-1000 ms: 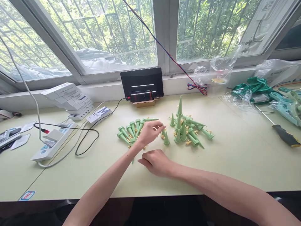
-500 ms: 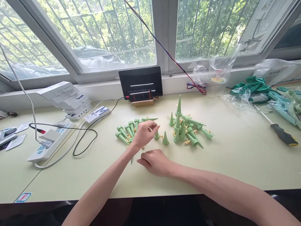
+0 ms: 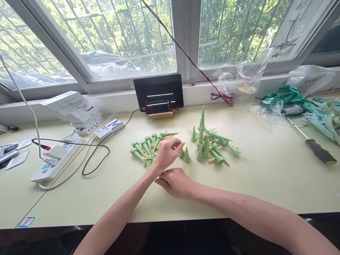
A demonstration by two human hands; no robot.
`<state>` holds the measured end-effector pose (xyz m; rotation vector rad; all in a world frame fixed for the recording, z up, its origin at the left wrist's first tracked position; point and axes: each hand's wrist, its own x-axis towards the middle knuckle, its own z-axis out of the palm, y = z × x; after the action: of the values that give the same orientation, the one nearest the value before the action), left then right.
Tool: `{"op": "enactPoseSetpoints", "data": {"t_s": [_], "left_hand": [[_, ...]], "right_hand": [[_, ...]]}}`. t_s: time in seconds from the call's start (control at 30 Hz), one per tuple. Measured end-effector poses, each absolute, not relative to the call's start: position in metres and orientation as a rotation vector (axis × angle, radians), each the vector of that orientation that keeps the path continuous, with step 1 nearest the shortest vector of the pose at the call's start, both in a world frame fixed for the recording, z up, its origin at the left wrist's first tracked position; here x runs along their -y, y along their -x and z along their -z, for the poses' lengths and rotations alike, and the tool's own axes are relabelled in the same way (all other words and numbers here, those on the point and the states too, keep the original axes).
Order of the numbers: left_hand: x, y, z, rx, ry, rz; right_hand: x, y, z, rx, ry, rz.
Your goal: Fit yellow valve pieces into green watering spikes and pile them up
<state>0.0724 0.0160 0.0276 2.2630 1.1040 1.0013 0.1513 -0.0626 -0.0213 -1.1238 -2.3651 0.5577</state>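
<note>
Your left hand (image 3: 169,152) pinches upright green spike (image 3: 181,153) by tip | second spike (image 3: 187,156) just right | right hand (image 3: 175,182) curled, contents untellable

The left forearm (image 3: 127,205) slants forward and rightward, the left hand (image 3: 169,152) bent into a pinch. The right forearm (image 3: 247,205) extends leftward, the right hand (image 3: 176,182) loosely curled just beside the left wrist (image 3: 156,169).

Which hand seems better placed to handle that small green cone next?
Left, I'd judge: the left hand has the small green cone at its fingertips. The right hand is curled lower down, nearer the front edge of the table.
</note>
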Motion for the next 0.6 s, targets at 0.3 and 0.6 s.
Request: {"op": "enactPoseSetpoints", "data": {"t_s": [0.3,0.6], "left_hand": [[-0.0193,-0.0793,-0.0241,-1.011,-2.250,-1.018],[-0.0185,-0.0779,-0.0201,-1.040,-2.198,-1.019]], "right_hand": [[0.0617,-0.1510,0.0241,2.345,1.091,-0.543],[0.0621,-0.1508,0.0236,2.335,1.083,-0.544]]}}
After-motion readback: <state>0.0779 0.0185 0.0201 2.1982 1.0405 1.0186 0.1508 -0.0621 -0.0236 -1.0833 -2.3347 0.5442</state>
